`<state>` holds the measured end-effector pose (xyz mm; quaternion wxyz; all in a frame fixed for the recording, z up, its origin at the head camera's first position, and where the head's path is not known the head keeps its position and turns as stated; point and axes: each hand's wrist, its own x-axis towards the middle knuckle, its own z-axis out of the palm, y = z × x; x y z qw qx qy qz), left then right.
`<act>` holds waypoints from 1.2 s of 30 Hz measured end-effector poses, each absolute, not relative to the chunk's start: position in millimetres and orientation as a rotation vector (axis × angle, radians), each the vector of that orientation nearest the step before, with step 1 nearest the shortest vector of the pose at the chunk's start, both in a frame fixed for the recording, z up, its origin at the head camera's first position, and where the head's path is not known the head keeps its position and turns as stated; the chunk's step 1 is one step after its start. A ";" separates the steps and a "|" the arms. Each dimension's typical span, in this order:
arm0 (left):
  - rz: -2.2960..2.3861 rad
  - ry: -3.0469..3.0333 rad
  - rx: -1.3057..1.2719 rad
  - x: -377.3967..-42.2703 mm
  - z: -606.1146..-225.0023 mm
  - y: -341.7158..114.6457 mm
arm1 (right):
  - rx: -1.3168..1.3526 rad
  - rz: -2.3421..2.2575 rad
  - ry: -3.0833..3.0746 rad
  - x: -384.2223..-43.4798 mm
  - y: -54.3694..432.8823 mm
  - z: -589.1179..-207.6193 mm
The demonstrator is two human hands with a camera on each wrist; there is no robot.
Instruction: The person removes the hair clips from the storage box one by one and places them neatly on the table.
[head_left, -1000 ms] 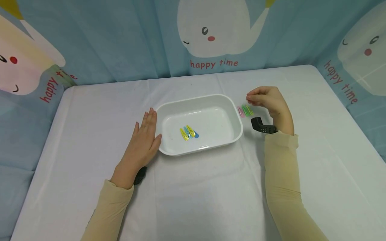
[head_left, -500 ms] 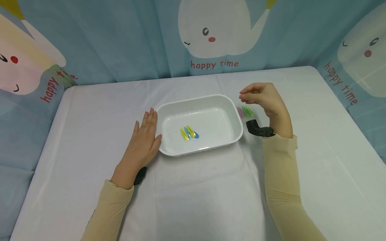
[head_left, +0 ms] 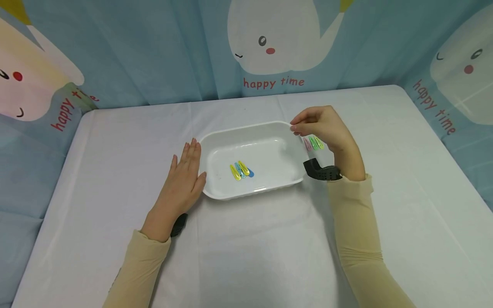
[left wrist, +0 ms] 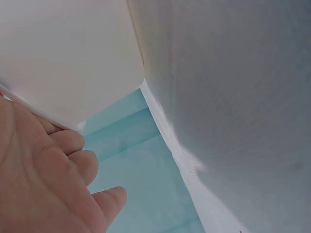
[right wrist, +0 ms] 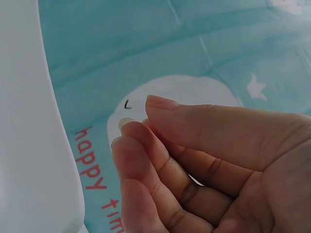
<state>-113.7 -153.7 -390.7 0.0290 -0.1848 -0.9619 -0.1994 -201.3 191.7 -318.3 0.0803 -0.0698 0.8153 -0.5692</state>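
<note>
Cloth backdrop (head_left: 154, 51), pale blue with soft printed white whale shapes and red "happy time" lettering, hangs behind the wide rounded surface (head_left: 250, 256) under a smooth white cover; shallow white plastic rectangular tray (head_left: 254, 128) with rounded corners and a glossy rim sits at the middle; left hand (head_left: 181, 188) lies flat on the surface, fingers (head_left: 190, 154) straight and together, thumb side touching the tray's left wall; right hand (head_left: 323, 128) hovers above the tray's far right corner, fingers (head_left: 298, 126) curled with tips drawn together against the thumb, and I cannot tell whether anything is pinched there; small slim snap hair clips, pink and green (head_left: 313, 142), lie on the surface just beside the tray's right wall, partly under that hand; similar glossy yellow and blue clips (head_left: 241, 170) lie clustered on the tray floor.
</note>
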 end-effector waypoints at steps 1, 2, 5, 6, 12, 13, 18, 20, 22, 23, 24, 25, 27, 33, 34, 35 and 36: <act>-0.619 -2.964 -0.570 -113.7 -390.4 -154.1 | -0.224 -1.692 2.441 -201.5 189.8 -317.9; -0.621 -2.963 -0.571 -113.6 -390.1 -154.4 | -0.235 -1.680 2.443 -201.5 188.0 -317.3; -0.628 -2.955 -0.573 -113.5 -389.0 -155.5 | -0.266 -1.642 2.454 -201.7 182.4 -316.5; -0.628 -2.954 -0.573 -113.3 -388.5 -155.8 | -0.278 -1.630 2.456 -201.6 180.1 -316.2; -0.612 -2.953 -0.560 -113.6 -386.3 -157.7 | -0.335 -1.602 2.406 -199.8 164.3 -312.3; -0.611 -2.951 -0.559 -113.8 -386.0 -158.1 | -0.342 -1.599 2.399 -199.5 162.0 -311.8; -0.631 -2.947 -0.564 -114.1 -386.0 -159.2 | -0.369 -1.576 2.391 -197.9 153.8 -313.1; -0.642 -2.956 -0.568 -113.9 -387.4 -159.0 | -0.375 -1.560 2.388 -196.9 152.1 -315.5; -0.642 -2.965 -0.571 -113.8 -389.6 -158.2 | -0.388 -1.520 2.393 -195.6 150.7 -318.3; -0.641 -2.968 -0.575 -113.7 -391.0 -157.6 | -0.393 -1.501 2.393 -194.8 149.7 -319.7; -0.636 -2.970 -0.578 -113.9 -392.3 -157.2 | -0.399 -1.479 2.396 -194.1 148.6 -321.0; -0.637 -2.970 -0.582 -113.9 -393.3 -156.6 | -0.409 -1.461 2.397 -193.5 147.1 -322.0; -0.637 -2.965 -0.588 -113.8 -394.5 -155.8 | -0.432 -1.421 2.406 -193.3 143.3 -323.6; -0.633 -2.953 -0.585 -112.8 -393.7 -156.3 | -0.506 -1.365 2.387 -198.6 126.4 -324.0; -0.629 -2.953 -0.584 -112.7 -393.5 -156.5 | -0.514 -1.352 2.385 -199.9 123.1 -323.4; -0.625 -2.953 -0.582 -112.6 -393.2 -156.7 | -0.524 -1.336 2.384 -201.3 119.7 -323.0; -0.621 -2.953 -0.581 -112.7 -393.3 -156.8 | -0.527 -1.319 2.384 -202.7 116.4 -322.5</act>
